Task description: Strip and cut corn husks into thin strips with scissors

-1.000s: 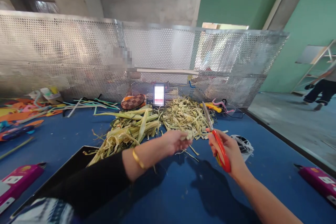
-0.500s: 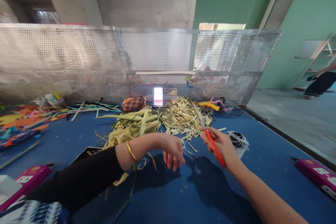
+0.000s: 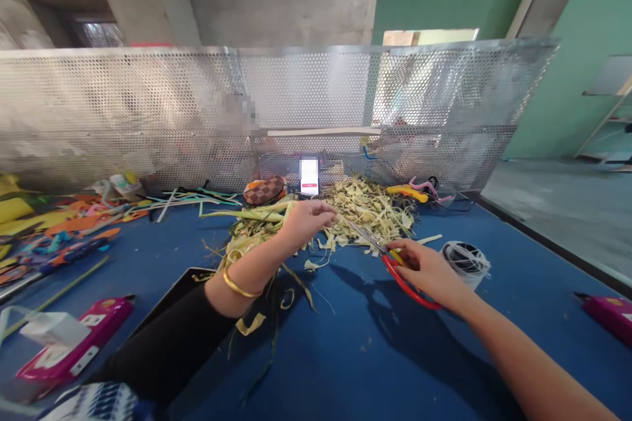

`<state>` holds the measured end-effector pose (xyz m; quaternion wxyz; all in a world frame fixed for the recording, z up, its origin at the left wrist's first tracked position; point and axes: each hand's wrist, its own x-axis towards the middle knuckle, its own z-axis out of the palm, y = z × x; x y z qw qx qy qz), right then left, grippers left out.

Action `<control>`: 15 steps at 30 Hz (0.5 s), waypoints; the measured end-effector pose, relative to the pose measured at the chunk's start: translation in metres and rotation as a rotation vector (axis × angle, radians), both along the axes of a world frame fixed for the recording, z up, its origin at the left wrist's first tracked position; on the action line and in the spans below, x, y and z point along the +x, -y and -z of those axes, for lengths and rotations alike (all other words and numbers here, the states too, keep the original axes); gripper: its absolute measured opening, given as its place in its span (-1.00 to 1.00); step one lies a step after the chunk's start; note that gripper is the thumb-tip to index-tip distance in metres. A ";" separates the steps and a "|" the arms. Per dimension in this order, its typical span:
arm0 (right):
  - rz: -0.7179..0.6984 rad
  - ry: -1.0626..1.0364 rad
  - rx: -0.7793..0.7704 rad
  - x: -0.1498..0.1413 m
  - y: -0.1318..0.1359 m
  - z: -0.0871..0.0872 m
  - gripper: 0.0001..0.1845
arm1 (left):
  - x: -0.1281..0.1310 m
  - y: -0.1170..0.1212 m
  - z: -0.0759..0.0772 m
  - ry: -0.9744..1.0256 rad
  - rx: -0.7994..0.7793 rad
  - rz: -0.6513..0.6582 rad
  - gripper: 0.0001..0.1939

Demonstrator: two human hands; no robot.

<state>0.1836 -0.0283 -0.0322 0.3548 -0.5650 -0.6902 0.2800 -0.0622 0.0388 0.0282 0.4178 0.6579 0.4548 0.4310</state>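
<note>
My left hand [image 3: 307, 220] reaches forward over a heap of long yellow-green leaf strips [image 3: 257, 227], its fingers curled down onto them. A gold bangle sits on that wrist. My right hand [image 3: 428, 272] holds red-handled scissors [image 3: 390, 260] low over the blue table [image 3: 345, 348], blades pointing left toward the pile. A mound of short cut leaf pieces [image 3: 368, 210] lies just behind the scissors.
A perforated metal screen [image 3: 148, 112] closes the table's far edge. A checkered pouch [image 3: 265, 189] and a lit phone [image 3: 309, 175] stand by it. Coloured strips [image 3: 59, 223] litter the left. Pink cases [image 3: 74, 348] [image 3: 609, 312] lie at both sides, a spool of thread [image 3: 465, 260] at right.
My left hand rose from the table and moved forward onto the leaf pile. My right hand lowered the scissors and turned the blades from upright to pointing left.
</note>
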 end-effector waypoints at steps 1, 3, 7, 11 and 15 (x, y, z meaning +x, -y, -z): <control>-0.026 0.040 -0.009 -0.001 0.001 0.002 -0.57 | -0.009 0.010 0.000 -0.056 0.059 0.019 -0.89; -0.074 0.108 -0.041 -0.003 0.004 0.003 -0.54 | -0.027 0.029 -0.001 -0.186 0.134 0.011 -0.86; -0.158 0.214 -0.099 -0.016 0.015 -0.001 -0.54 | -0.062 0.063 -0.006 -0.299 0.187 -0.142 -0.77; -0.254 0.196 -0.159 -0.041 0.022 -0.002 -0.58 | -0.095 0.084 0.000 -0.270 0.241 -0.358 -0.77; -0.295 0.173 -0.310 -0.054 0.006 0.009 -0.55 | -0.114 0.086 0.018 -0.146 0.228 -0.463 -0.74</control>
